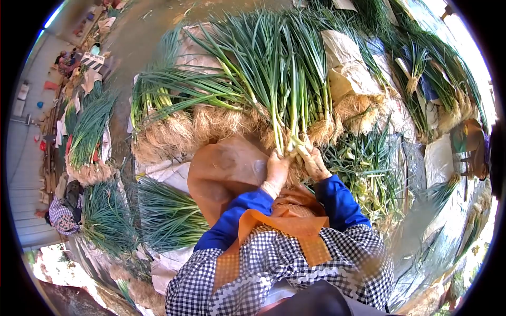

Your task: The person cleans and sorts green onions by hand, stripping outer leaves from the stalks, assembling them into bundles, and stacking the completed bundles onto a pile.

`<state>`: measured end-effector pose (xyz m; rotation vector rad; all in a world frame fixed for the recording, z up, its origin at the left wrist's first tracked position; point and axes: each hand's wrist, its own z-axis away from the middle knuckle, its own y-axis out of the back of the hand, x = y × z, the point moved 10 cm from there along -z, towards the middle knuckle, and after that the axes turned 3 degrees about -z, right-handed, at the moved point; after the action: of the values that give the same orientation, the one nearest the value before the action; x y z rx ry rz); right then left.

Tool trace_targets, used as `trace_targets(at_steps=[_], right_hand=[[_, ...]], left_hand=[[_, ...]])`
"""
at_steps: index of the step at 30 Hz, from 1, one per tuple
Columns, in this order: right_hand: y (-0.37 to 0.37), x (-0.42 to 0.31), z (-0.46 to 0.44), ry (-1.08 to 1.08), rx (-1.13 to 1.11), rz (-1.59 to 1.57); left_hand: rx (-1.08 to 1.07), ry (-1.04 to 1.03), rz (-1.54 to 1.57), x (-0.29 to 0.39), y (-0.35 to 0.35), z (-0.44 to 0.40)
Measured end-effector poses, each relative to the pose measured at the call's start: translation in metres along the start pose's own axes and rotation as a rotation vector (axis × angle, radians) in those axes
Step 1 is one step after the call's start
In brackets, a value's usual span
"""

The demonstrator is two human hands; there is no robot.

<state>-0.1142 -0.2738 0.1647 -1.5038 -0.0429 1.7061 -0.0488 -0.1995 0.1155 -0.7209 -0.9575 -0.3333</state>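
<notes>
In front of my lap I hold green onions (285,113) by their pale lower stalks, with the long green leaves pointing away from me. My left hand (276,171) is closed round the stalks on the left. My right hand (314,162), fingers bent, grips the stalks beside it near the base. Stringy tan roots (297,171) hang between and below my hands. Just beyond lie more green onions (174,95) in a row, their bushy roots (161,138) toward me. The exact hold of some fingertips is hidden by the stalks.
Loose green leaves (363,176) are heaped at my right. More green onions (171,213) lie to my left on pale sheeting. Sacking (348,66) covers part of a far bunch. Another person (64,215) is at the far left.
</notes>
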Motion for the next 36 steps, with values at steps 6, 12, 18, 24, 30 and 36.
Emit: trace_targets(at_steps=[6,12,18,24,30,36], right_hand=[[0.035,0.018,0.061,-0.434,-0.482,0.733],[0.048,-0.021,-0.019,-0.214,0.103,0.341],[0.041,-0.004,-0.086,0.144,0.163,0.162],[-0.010,-0.022,-0.047,0.008,-0.173,0.173],[0.106,-0.015,-0.019,-0.037,0.545,0.045],[0.058,-0.027,-0.024,-0.119,0.338,0.601]], left_hand=[[-0.121,0.329,0.281,-0.021,0.009,-0.016],[-0.104,0.479,0.346,-0.027,0.012,-0.008],[-0.263,0.397,0.191,0.006,-0.001,0.012],[-0.137,0.359,0.088,-0.006,0.019,0.003],[-0.225,0.332,0.470,0.049,0.008,0.016],[-0.277,0.398,-0.036,0.036,0.007,0.015]])
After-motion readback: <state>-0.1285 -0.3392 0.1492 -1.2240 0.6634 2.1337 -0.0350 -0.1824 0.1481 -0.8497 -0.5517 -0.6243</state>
